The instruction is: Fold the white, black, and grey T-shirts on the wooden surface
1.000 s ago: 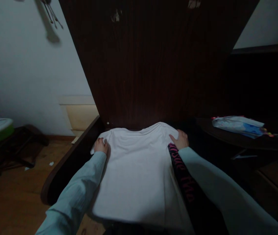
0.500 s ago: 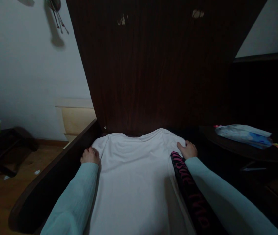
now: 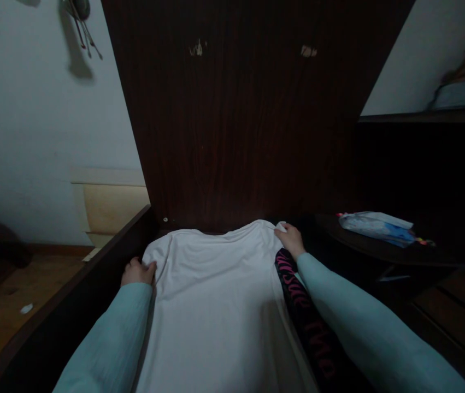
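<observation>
A white shirt (image 3: 211, 295) lies spread out in front of me, its neckline toward the dark wooden panel. Down its right side runs a black strip (image 3: 301, 295) with pink lettering. My left hand (image 3: 137, 272) is at the shirt's left shoulder, fingers curled on the edge of the cloth. At the right shoulder, my right hand (image 3: 292, 239) pinches a bit of the fabric between thumb and fingers. Light green sleeves cover both my arms.
Behind the shirt rises a dark wooden panel (image 3: 232, 131). A wooden side rail (image 3: 72, 300) runs along the left. To the right, a plastic packet (image 3: 380, 226) rests on a dark surface. A scrap of white (image 3: 26, 309) lies on the wooden floor.
The view has shifted a little to the right. My right hand has moved up to the tip of the right shoulder and grips a fold there. My left hand stays at the left shoulder.
</observation>
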Available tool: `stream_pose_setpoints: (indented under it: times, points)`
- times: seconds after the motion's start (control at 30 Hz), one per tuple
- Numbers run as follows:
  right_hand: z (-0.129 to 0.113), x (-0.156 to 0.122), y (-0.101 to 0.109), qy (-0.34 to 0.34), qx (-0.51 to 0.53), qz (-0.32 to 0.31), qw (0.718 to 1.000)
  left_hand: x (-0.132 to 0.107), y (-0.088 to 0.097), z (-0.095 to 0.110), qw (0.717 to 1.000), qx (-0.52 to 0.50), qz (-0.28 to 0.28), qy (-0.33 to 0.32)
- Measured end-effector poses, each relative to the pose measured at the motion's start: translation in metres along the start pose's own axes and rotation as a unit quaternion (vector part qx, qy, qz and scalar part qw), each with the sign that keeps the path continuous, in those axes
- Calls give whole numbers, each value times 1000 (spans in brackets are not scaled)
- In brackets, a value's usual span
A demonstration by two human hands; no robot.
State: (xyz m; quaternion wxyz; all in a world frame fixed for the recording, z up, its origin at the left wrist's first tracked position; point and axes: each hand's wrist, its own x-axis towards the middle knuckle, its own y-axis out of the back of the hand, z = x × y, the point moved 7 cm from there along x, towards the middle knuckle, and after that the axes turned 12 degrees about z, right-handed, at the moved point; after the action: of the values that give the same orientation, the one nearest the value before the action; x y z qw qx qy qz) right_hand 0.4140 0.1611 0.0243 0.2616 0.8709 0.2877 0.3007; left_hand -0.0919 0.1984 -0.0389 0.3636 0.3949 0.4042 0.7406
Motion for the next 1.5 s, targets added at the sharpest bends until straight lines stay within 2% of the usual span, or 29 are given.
stream_pose_setpoints:
  times: [0.1, 0.27, 0.37, 0.5, 0.63, 0.73, 0.8, 0.83, 0.87, 0.93, 1.0, 1.03, 1.1, 1.13, 1.2, 1.27, 1.4, 1.5]
  points:
    - [-19, -14, -11, 29, 0, 26, 999, 5, -5, -6, 1000, -9, -24, 9]
    - [-26, -40, -36, 97, -53, -40, 993, 4, 0, -11, 999, -37, -1, 26]
    - [-31, -45, -39, 124, 13, -77, 989, 7, 0, -21, 993, -88, 9, 73]
    - [-29, -43, -43, 96, 101, -106, 985, 14, -4, -34, 966, -224, 43, 122]
    - [-24, -40, -49, 76, 121, -109, 984, 18, -4, -31, 936, -320, 24, 147]
    - [-23, -40, -51, 78, 124, -110, 983, 18, 18, -10, 947, -301, 47, 99]
    - [-23, -40, -51, 80, 122, -110, 983, 17, 40, 14, 956, -282, 74, 32]
    - [-23, -40, -51, 81, 121, -110, 983, 15, 48, 31, 954, -290, 68, -14]
    - [-23, -40, -51, 83, 122, -109, 983, 11, 52, 49, 946, -315, 43, -61]
    - [-24, -40, -50, 88, 125, -108, 982, 1, 53, 81, 911, -389, -33, -135]
    - [-24, -41, -49, 90, 128, -106, 982, -6, 47, 94, 881, -448, -61, -140]
    - [-24, -41, -49, 91, 127, -106, 982, -7, 41, 93, 880, -458, -45, -120]
    - [-25, -42, -49, 93, 121, -108, 982, -6, 26, 82, 898, -433, -2, -81]
    - [-25, -42, -49, 94, 116, -111, 983, -6, 16, 77, 911, -405, 2, -80]
    - [-26, -43, -49, 99, 104, -114, 983, -7, -3, 72, 934, -339, -15, -111]
    - [-28, -45, -50, 113, 96, -113, 983, -10, -14, 72, 948, -273, -28, -160]
    - [-36, -51, -56, 165, 96, -135, 972, -19, -11, 83, 961, -140, -9, -237]
    - [-37, -54, -61, 176, 106, -153, 967, -23, -4, 86, 974, -58, 7, -219]
